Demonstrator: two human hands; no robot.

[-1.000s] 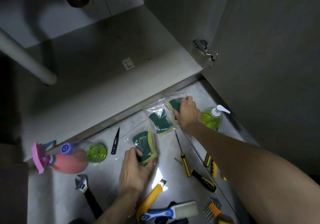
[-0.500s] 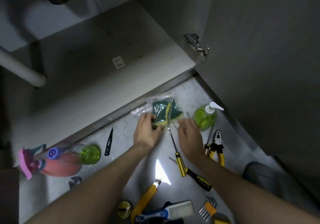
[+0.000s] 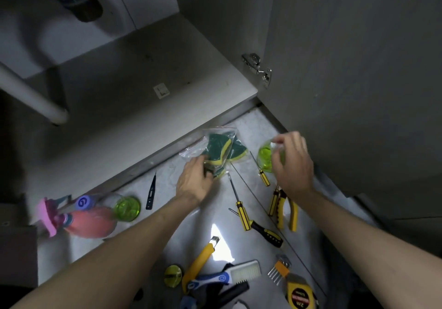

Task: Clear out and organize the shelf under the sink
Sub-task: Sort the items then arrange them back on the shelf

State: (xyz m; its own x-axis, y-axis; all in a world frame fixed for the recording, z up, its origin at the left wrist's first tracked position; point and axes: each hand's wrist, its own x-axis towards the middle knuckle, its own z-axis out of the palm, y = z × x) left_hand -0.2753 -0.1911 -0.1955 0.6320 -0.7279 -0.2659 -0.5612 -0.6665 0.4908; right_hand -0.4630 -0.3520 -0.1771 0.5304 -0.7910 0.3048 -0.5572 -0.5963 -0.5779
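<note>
I am gripping the bagged sponges (image 3: 218, 150) with my left hand (image 3: 195, 180); my right hand (image 3: 293, 162), at three o'clock, is curling around the green soap bottle (image 3: 264, 156), needing a firm upright lift

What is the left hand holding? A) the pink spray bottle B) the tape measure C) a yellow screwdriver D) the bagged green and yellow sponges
D: the left hand grips the bagged sponges near the cabinet's edge, while the screwdriver, tape measure and pink spray bottle lie untouched on the floor.
</note>
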